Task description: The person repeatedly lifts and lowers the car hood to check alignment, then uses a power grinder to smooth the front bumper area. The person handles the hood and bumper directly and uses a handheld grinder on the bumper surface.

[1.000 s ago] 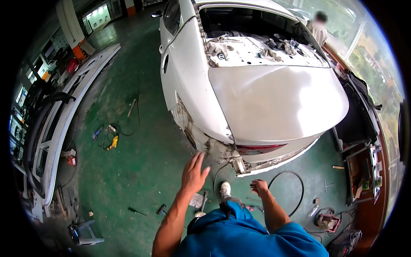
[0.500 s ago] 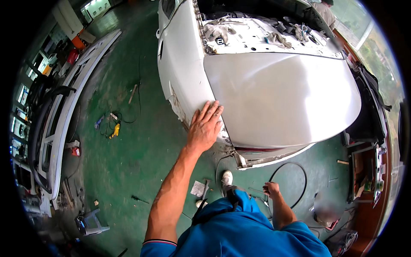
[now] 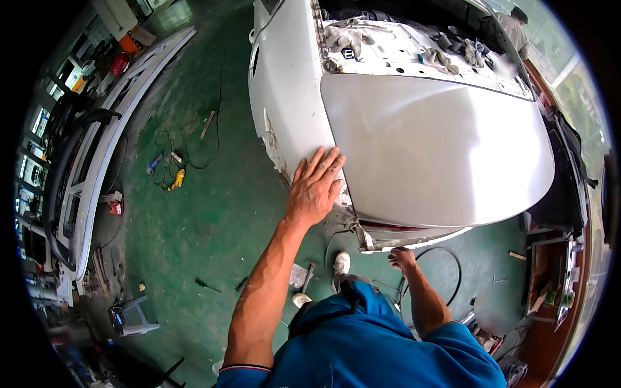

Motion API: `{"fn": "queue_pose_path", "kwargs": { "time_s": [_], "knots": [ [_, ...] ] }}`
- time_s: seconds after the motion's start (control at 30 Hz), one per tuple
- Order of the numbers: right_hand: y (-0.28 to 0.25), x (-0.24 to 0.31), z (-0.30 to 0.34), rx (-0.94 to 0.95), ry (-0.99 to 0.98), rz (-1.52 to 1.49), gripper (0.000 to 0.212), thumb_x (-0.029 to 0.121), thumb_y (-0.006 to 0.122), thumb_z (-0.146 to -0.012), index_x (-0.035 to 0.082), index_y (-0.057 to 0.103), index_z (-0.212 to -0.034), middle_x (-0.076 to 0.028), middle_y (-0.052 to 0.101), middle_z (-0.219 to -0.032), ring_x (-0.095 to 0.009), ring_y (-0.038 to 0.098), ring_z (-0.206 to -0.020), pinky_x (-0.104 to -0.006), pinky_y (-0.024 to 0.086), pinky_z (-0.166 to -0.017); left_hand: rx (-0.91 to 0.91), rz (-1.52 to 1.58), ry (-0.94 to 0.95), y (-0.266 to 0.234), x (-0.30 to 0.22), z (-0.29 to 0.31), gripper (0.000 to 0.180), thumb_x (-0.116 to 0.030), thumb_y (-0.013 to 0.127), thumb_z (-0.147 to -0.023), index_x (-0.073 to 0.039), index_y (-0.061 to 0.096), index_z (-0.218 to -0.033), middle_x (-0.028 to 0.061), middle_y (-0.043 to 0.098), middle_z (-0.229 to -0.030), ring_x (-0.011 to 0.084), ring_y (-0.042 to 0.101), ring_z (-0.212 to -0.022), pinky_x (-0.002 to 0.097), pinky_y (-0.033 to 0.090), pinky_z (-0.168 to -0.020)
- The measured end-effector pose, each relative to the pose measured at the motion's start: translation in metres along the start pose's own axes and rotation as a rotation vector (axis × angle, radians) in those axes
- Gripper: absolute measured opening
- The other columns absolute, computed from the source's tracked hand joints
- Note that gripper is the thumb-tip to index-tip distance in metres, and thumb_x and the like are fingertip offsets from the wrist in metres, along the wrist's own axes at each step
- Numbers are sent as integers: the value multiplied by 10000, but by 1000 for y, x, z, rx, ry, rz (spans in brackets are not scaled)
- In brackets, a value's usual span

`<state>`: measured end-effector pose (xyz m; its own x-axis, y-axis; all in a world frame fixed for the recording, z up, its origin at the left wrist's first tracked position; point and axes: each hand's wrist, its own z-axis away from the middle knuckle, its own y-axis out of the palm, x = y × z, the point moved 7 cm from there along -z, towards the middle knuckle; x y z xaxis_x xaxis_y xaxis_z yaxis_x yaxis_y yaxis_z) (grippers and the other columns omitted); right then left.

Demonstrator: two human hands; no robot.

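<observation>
My left hand (image 3: 317, 187) lies flat on the white rear side panel (image 3: 291, 119) of a car body, its fingers stretched out, with the fingertips by the seam to the trunk lid. The trunk lid (image 3: 427, 155) is pale silver-grey, shut, with a bright reflection on its right half. Below the lid's rear edge, close to the car's exposed lower rear edge (image 3: 420, 242), is my right hand (image 3: 402, 257) with its fingers curled in. What it holds, if anything, is too small to make out.
Gloves (image 3: 346, 39) and loose parts lie on the white shelf ahead of the lid. A black hose (image 3: 460, 271) loops on the green floor. Left are a yellow tool (image 3: 176, 180), cords, a small stool (image 3: 132, 317) and a long white panel (image 3: 132, 97). Another person (image 3: 514, 29) stands far right.
My right hand has risen toward the car's rear edge. My left hand stays flat at the seam, shifted slightly on the panel. The view has swung a little, so the car sits further right.
</observation>
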<state>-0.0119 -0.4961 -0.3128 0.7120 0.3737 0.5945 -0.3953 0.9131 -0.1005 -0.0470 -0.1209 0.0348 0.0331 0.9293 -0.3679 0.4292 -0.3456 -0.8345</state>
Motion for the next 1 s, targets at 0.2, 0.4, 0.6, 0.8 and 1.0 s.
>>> {"fn": "queue_pose_path", "kwargs": {
  "time_s": [0.2, 0.4, 0.6, 0.8, 1.0],
  "knots": [
    [6, -10, 36, -37, 6, 41, 244, 142, 608, -901, -12, 654, -1085, -95, 664, -859, -162, 604, -619, -280, 479, -544, 10, -10, 23, 1, 1, 1, 496, -347, 476, -1021, -144, 472, -1473, 41, 405, -1565, 286, 333, -1460, 539, 270, -1167],
    [-16, -95, 77, -157, 49, -107, 220, 103, 602, -909, -33, 626, -1081, -139, 666, -859, -193, 591, -576, -285, 465, -482, -13, -66, 46, 5, 21, -12, 552, -388, 453, -1027, -125, 407, -1510, 73, 345, -1595, 316, 301, -1469, 554, 264, -1162],
    [-46, -224, 143, -282, 196, -200, 123, 88, 617, -894, -22, 647, -942, -137, 658, -746, -210, 612, -539, -324, 478, -433, -79, -63, 41, 15, 4, 19, 587, -404, 455, -1025, -105, 382, -1525, 101, 311, -1610, 370, 245, -1489, 595, 234, -1162],
    [-48, -274, 168, -310, 343, -21, 136, 108, 639, -883, -17, 633, -830, -123, 639, -698, -200, 610, -538, -323, 461, -441, -32, 44, 142, 19, -32, 87, 643, -351, 579, -961, -128, 381, -1531, 96, 303, -1615, 377, 228, -1495, 600, 233, -1163],
    [-21, -167, 114, -191, 56, -109, 181, 141, 607, -939, -16, 622, -1027, -144, 667, -817, -194, 620, -580, -306, 496, -483, -120, 237, 177, 13, -39, 116, 369, -159, 631, -905, -51, 643, -1258, 138, 523, -1437, 351, 487, -1318, 471, 402, -1075]
  ]
}}
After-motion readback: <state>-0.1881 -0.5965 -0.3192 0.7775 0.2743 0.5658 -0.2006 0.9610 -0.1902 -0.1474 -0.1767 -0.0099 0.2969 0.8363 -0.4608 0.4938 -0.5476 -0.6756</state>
